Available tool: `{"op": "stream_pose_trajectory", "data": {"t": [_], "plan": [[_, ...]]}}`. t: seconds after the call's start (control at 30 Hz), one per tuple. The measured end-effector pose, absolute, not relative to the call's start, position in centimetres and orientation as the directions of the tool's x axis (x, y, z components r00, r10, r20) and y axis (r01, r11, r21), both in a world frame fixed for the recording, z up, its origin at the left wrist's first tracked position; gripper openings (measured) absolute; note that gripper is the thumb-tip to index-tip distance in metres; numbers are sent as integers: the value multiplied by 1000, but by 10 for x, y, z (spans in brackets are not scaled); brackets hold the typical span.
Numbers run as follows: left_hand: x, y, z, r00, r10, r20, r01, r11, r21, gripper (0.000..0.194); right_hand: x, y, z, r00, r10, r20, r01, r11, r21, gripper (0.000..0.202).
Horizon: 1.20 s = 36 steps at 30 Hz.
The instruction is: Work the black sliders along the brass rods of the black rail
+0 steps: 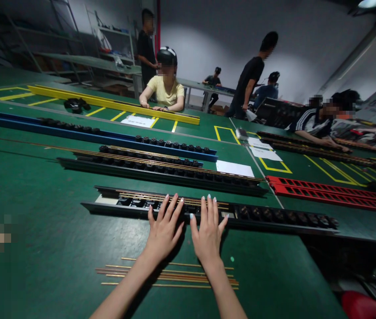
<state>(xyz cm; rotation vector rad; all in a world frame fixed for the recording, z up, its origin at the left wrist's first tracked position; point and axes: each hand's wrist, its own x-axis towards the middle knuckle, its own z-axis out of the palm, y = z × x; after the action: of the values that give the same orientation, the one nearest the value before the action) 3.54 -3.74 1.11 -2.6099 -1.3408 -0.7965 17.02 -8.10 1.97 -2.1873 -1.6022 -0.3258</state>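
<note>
Stretches bare left forearm (126, 283) and bare right forearm (226, 288) up from the lower edge, angled toward each other. Holds left hand (161, 231) palm down, fingers fanned and pointing away, thumb inward. Holds right hand (206, 239) palm down too — near the left, not touching it — with little finger (222, 223) splayed outward.

Both hands (163, 231) over black channel (121, 212)

Under the fingers (210, 210), the black channel (257, 224) looks like smooth, satin-finished metal. Nearer than the fingers, thin rods (184, 280) gleam brass-like on a smooth, faintly glossy green tabletop (58, 239); beyond them lies matt white paper (234, 169).
</note>
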Motion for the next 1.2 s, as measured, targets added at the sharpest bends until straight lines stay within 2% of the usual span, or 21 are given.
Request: {"op": "stream_pose_trajectory", "data": {"t": [0.4,1.2], "plan": [[37,-36,10,472,727,499,784,-605,140,61,168,-82,22,344,855,388,937,-288,-197,58],[36,-37,10,469,731,495,786,-601,143,62,167,-82,24,291,877,381,955,-246,-164,60]]}}
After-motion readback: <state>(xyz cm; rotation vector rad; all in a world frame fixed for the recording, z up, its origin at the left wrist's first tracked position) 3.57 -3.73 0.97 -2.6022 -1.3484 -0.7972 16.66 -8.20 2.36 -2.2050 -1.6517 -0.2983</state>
